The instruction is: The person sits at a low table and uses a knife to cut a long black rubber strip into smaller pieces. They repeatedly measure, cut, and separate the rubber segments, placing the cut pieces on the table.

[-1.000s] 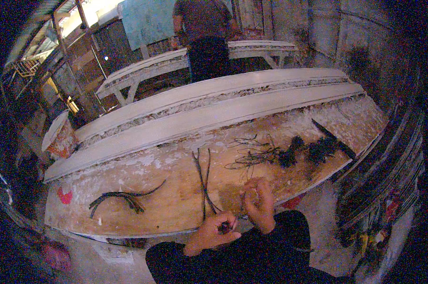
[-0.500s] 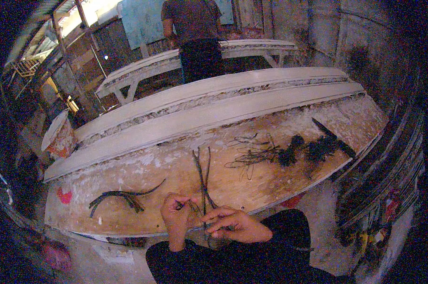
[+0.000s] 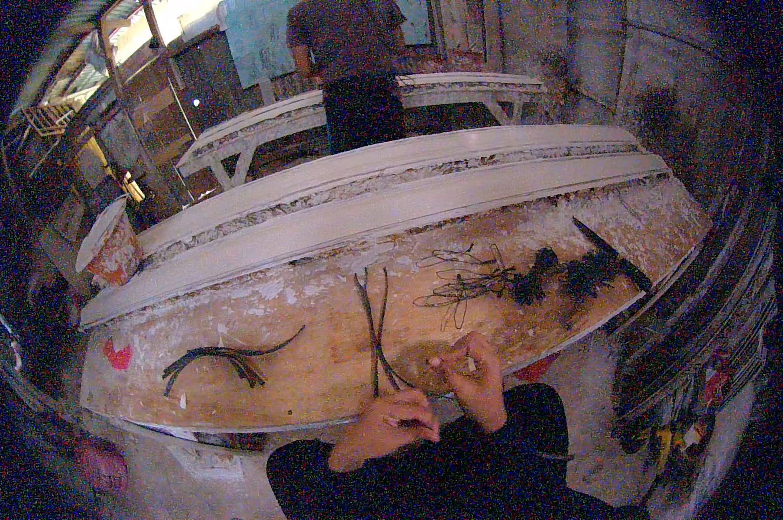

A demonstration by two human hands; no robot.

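Note:
Several thin dark strips (image 3: pixel 378 325) lie crossed on the worn wooden board, their near ends running down to my left hand (image 3: pixel 390 426). That hand is closed around those ends, low at the board's near edge. Just right of it my right hand (image 3: pixel 474 377) is raised, thumb and fingertips pinched together. Whatever sits in that pinch is too thin and grainy to name. Further left on the board rests a loose bunch of similar dark strips (image 3: pixel 227 357).
Thin looped wires (image 3: pixel 461 282) and black bushy clumps (image 3: pixel 530 277) lie on the right, beside a long dark blade-like piece (image 3: pixel 612 251). White benches (image 3: pixel 365 195) span the middle. A stained bucket (image 3: pixel 110 243) stands left. Another person (image 3: pixel 348 52) stands beyond, back turned.
My right hand has moved up and right, away from the strips. My left hand has shifted right and down to the strips' near ends. The strips have barely moved.

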